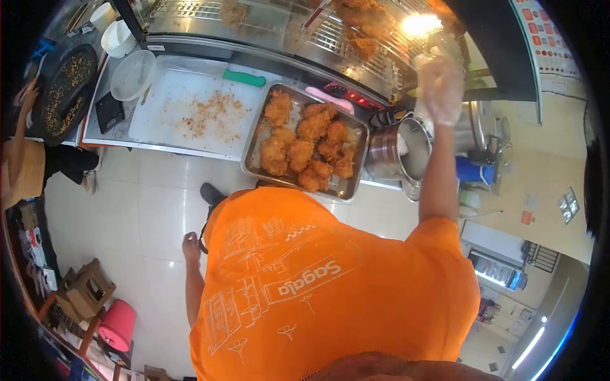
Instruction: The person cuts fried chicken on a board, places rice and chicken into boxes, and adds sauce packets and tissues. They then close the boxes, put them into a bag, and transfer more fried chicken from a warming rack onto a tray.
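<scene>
My right hand (441, 90), in a clear plastic glove, is raised at the right end of the glass display cabinet (254, 46). Its fingers are curled, and what they hold is hidden. My left hand (190, 246) hangs low beside my orange shirt, fingers loosely closed, with nothing visible in it. Between my body and the cabinet, a metal tray (253, 166) holds several pieces of fried chicken (300, 154). Left of the tray lies a white cutting board (166, 95) scattered with crumbs, with a green-handled knife (244, 78) at its back edge.
Steel pots (386, 152) stand right of the tray, below my right arm. A pink-handled tool (329, 100) lies behind it. A clear bowl (132, 76), a phone (109, 113) and a black pan (65, 89) are at the left. Another person's arm (24, 111) shows far left.
</scene>
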`<state>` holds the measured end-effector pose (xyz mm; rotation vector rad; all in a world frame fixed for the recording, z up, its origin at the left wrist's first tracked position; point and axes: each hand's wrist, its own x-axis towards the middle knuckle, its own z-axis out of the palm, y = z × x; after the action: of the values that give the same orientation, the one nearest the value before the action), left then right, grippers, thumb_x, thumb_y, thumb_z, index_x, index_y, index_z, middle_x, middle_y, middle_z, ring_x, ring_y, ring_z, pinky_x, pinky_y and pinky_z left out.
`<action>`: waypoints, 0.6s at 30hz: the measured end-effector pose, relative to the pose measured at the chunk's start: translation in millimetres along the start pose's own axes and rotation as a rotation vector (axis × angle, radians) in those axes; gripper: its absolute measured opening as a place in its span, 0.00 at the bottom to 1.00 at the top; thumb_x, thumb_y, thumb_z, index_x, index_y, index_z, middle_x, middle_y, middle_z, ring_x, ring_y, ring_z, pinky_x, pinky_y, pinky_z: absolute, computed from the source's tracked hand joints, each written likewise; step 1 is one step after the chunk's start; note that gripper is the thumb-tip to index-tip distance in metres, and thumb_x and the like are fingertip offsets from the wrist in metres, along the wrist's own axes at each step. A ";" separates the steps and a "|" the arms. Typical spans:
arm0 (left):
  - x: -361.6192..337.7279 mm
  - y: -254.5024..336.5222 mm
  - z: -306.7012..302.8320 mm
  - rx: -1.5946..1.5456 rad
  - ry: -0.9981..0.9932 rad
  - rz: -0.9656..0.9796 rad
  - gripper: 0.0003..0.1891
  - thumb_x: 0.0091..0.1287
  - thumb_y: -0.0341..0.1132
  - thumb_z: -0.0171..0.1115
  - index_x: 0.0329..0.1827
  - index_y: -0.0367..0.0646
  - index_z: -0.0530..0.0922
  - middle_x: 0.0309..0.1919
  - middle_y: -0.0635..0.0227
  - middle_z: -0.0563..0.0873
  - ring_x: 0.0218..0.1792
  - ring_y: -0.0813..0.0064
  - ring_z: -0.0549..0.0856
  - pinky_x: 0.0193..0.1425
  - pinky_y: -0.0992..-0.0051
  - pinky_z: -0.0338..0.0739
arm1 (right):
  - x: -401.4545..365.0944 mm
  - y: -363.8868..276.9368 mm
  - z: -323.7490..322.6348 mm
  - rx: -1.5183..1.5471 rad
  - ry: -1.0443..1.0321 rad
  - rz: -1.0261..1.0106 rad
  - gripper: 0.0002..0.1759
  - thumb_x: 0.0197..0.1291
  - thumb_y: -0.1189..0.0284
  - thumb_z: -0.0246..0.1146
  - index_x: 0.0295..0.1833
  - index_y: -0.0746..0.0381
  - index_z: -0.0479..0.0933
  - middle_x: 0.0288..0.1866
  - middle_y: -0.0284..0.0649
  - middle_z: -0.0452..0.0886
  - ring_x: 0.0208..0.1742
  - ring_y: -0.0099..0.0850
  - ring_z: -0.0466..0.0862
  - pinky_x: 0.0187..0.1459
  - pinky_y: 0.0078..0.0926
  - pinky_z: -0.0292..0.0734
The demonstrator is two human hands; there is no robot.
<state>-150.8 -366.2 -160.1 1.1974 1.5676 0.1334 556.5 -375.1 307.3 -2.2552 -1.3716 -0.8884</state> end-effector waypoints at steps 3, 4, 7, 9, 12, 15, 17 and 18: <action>-6.7 -9.0 3.0 0.131 -0.071 0.071 0.14 0.75 0.42 0.58 0.51 0.40 0.82 0.21 0.66 0.81 0.23 0.78 0.80 0.26 0.73 0.73 | -61.1 -68.9 24.0 -0.176 -0.818 -0.341 0.17 0.65 0.69 0.64 0.58 0.62 0.81 0.62 0.47 0.81 0.66 0.47 0.77 0.66 0.41 0.72; 17.2 -47.9 7.7 0.128 -0.071 0.076 0.15 0.74 0.43 0.60 0.51 0.40 0.82 0.22 0.65 0.82 0.24 0.77 0.81 0.28 0.72 0.74 | -80.5 -86.7 35.8 0.145 -0.799 -0.236 0.19 0.64 0.68 0.62 0.60 0.60 0.81 0.60 0.49 0.81 0.64 0.48 0.78 0.64 0.43 0.73; 7.7 7.2 -13.7 0.238 -0.051 0.070 0.17 0.71 0.45 0.62 0.52 0.41 0.83 0.25 0.63 0.84 0.25 0.74 0.83 0.29 0.70 0.77 | -160.1 -98.5 97.5 0.585 -0.724 -0.080 0.24 0.62 0.67 0.60 0.63 0.59 0.79 0.60 0.51 0.81 0.64 0.49 0.78 0.65 0.46 0.73; 8.3 22.8 -25.5 0.219 0.009 0.054 0.16 0.71 0.44 0.62 0.53 0.42 0.83 0.28 0.63 0.85 0.26 0.75 0.82 0.29 0.71 0.77 | -173.5 -108.1 112.4 0.648 -0.767 -0.077 0.25 0.61 0.66 0.60 0.63 0.59 0.79 0.62 0.52 0.81 0.65 0.50 0.77 0.67 0.46 0.72; 18.5 55.5 -48.2 0.080 0.074 -0.021 0.16 0.71 0.42 0.61 0.54 0.41 0.82 0.30 0.64 0.84 0.26 0.77 0.81 0.29 0.75 0.76 | -179.0 -125.7 108.7 0.606 -0.938 -0.153 0.26 0.60 0.64 0.59 0.63 0.60 0.79 0.62 0.53 0.81 0.64 0.51 0.78 0.67 0.46 0.73; 17.5 94.8 -60.3 0.019 0.115 -0.037 0.15 0.72 0.40 0.61 0.54 0.41 0.81 0.31 0.64 0.84 0.28 0.78 0.81 0.30 0.76 0.76 | -202.8 -120.0 116.8 0.511 -0.989 -0.183 0.27 0.59 0.68 0.59 0.65 0.61 0.77 0.60 0.53 0.82 0.63 0.52 0.79 0.65 0.45 0.75; 9.0 109.1 -52.5 0.028 0.116 -0.024 0.14 0.72 0.39 0.60 0.54 0.42 0.81 0.32 0.64 0.83 0.29 0.78 0.81 0.31 0.75 0.77 | -204.1 -124.5 105.8 0.489 -1.020 -0.123 0.24 0.57 0.72 0.59 0.61 0.62 0.78 0.56 0.54 0.82 0.60 0.52 0.81 0.61 0.46 0.77; 4.3 111.4 -46.9 0.045 0.111 -0.016 0.14 0.72 0.39 0.60 0.54 0.42 0.81 0.32 0.64 0.83 0.30 0.78 0.81 0.31 0.75 0.77 | -203.9 -127.5 103.1 0.460 -1.089 -0.099 0.23 0.56 0.73 0.59 0.59 0.62 0.78 0.55 0.54 0.83 0.60 0.51 0.81 0.60 0.46 0.78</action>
<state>-119.5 -286.7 -74.4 1.2295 1.6846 0.1573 409.7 -389.8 91.2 -2.3085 -1.8142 0.7444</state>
